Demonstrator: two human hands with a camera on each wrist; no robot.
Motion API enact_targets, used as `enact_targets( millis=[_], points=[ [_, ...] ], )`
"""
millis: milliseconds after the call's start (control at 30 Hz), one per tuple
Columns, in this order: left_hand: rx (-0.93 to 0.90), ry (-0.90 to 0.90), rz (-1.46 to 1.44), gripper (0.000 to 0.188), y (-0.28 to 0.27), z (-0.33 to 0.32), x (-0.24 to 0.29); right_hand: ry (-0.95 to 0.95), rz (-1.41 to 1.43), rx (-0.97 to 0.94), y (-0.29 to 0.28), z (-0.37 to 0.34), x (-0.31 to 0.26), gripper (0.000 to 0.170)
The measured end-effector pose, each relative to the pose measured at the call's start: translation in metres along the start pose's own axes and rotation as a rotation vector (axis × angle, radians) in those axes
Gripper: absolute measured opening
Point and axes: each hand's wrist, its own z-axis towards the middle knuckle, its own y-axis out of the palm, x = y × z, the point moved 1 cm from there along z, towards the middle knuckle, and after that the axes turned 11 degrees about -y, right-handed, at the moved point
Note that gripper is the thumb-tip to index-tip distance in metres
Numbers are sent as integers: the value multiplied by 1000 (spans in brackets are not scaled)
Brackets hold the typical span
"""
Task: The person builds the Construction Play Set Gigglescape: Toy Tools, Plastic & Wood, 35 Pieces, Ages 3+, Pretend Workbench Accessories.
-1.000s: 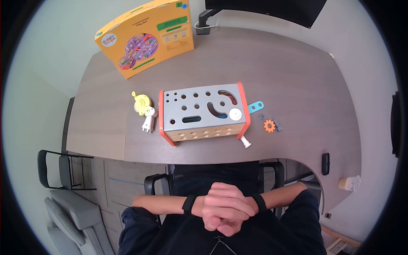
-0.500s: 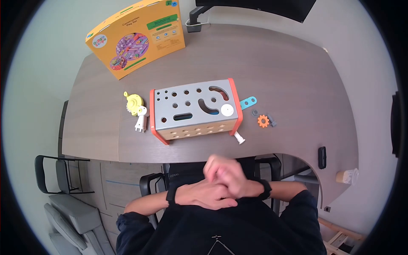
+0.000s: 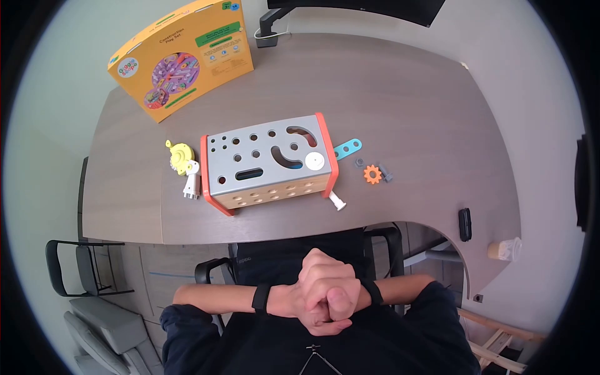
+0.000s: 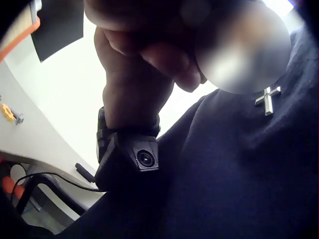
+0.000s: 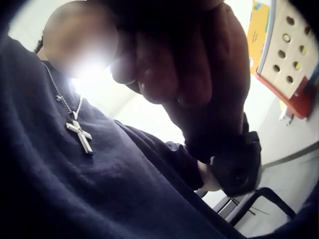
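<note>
Far left, a yellow wheel piece (image 3: 181,153) lies on the desk, the white pronged piece (image 3: 192,184) overlapping it; whether they're joined, I can't tell. Just beside them stands the toy workbench (image 3: 274,174), red ends, grey holed top, a white disc (image 3: 315,161) at its near right corner.

Below it, over the lap, here's the action: left hand (image 3: 304,302) and right hand (image 3: 342,284) clasped together, fingers curled tight against each other, no object showing between them. They're well short of the bench, touching nothing on the desk.

On to the right: a white peg (image 3: 337,200) juts by the near right foot, a blue strip (image 3: 350,147) sits past the red end, then nut (image 3: 359,162), orange gear (image 3: 372,174) and grey bolt (image 3: 386,173) bunched together.

Good form, I'd say: keep the clasp relaxed, wrists level. For any reach, unfold the fingers first and come in above the small parts; they look easily knocked.
</note>
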Motion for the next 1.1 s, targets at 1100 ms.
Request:
enact_targets(
  millis=[1100],
  points=[
    [499,-436,906,19,-24,47,-122,607,-1594,-607,-176,-53,75,31]
  ],
)
